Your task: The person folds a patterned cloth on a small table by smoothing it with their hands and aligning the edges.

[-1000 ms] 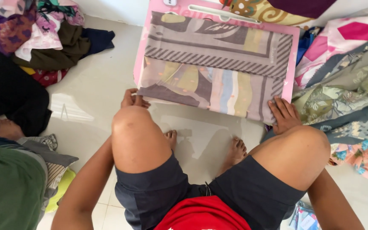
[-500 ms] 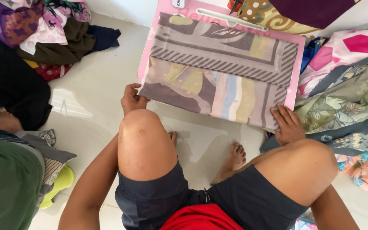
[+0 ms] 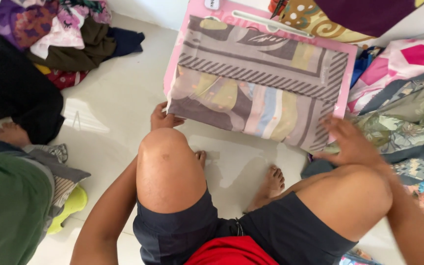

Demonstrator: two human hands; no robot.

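You crouched on the pale tiled floor (image 3: 123, 113) with both knees raised, facing a folded patterned cloth (image 3: 258, 83) that lay flat on a pink folding board (image 3: 192, 19). The cloth carried grey, beige and striped panels and covered most of the board, leaving a pink margin along the board's far edge and both sides.

Your left hand (image 3: 163, 118) gripped the near left corner of the cloth, fingers curled over its edge. Your right hand (image 3: 352, 145) was at the near right corner of the cloth, fingers spread and blurred; whether it touched the cloth or the board could not be determined. The two hands were well apart, one at each near corner.

Left of the cloth, a heap of mixed clothes (image 3: 60, 39) lay on the floor, purple, pink, brown and navy pieces among them. Right of the cloth, floral and geometric fabrics (image 3: 403, 103) were piled just beside the board. Your bare feet (image 3: 271, 184) rested on the floor nearer you than the cloth, between your knees. Far left of the cloth, another person's bare foot (image 3: 8, 133) showed below dark fabric.
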